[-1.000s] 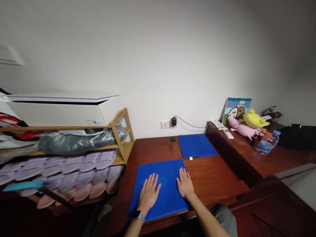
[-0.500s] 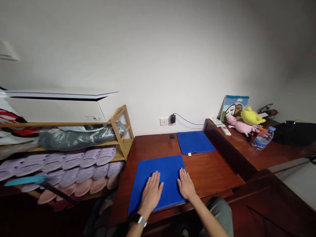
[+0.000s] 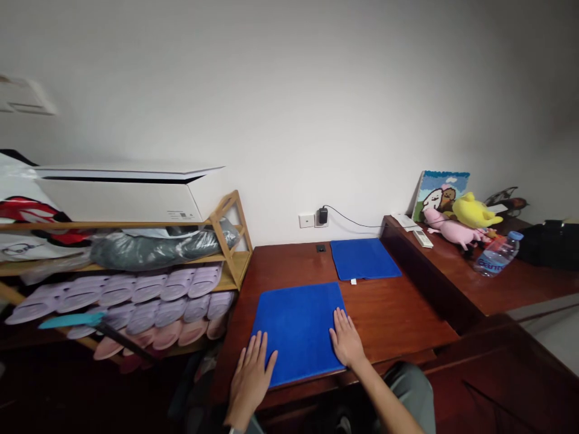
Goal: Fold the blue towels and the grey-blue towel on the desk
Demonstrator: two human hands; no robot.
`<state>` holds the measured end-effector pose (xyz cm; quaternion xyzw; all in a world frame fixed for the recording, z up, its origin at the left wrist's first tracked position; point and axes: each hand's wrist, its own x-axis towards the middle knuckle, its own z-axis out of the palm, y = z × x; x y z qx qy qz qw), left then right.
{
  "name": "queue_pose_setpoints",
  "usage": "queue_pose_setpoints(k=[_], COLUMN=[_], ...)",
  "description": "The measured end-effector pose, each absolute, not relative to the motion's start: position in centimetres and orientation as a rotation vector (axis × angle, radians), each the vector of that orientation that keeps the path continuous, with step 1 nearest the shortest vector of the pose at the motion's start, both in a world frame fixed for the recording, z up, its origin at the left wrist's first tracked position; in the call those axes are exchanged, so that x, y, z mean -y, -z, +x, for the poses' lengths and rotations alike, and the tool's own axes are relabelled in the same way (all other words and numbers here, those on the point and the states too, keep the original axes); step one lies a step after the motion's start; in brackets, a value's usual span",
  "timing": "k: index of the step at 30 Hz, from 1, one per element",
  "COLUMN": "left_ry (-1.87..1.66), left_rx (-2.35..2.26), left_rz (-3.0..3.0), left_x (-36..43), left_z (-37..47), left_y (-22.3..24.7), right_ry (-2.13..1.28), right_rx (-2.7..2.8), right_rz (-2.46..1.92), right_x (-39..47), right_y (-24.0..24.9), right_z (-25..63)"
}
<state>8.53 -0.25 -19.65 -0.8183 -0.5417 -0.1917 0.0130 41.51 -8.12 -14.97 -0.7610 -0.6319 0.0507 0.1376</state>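
— Can you read anything from over there?
— Barely. The clear plastic bottle [image 3: 503, 254] with the blue cap [image 3: 515, 235], on the right, has bold lettering [image 3: 491, 263], but I can't make out the word.
— And the long white box [image 3: 117, 202] at left?
— Small print [image 3: 174, 213] beside a dark square code [image 3: 183, 215], too tiny. Below it, the glossy white-red-black package [image 3: 70, 238] bears dark script [image 3: 22, 248], illegible too.

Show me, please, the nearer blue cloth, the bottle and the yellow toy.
Nearer blue cloth [image 3: 299, 331]: head view, middle of its flat top.
Bottle [image 3: 497, 257]: head view, middle of its side.
Yellow toy [image 3: 473, 212]: head view, middle of its body.
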Motion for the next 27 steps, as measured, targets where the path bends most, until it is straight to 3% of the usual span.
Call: queue_pose_setpoints(k=[12, 22, 27], left_ry=[0.563, 0.500, 0.484], left_rx=[1.707, 1.394, 1.442], left_rz=[-2.552, -2.837, -2.810], left_x=[0.5, -3.5, -5.8], left_z=[7.1, 19.2, 17.8], left_y=[20.1, 14.8, 15.6], right_ry=[-0.137, -0.166, -0.163], right_rx=[1.801, 1.852, 1.860], right_rz=[-2.225, -2.224, -2.202], right_x=[11.5, 8.8, 8.9], right_y=[16.2, 14.5, 14.7], right_z=[40.3, 41.4, 41.7])
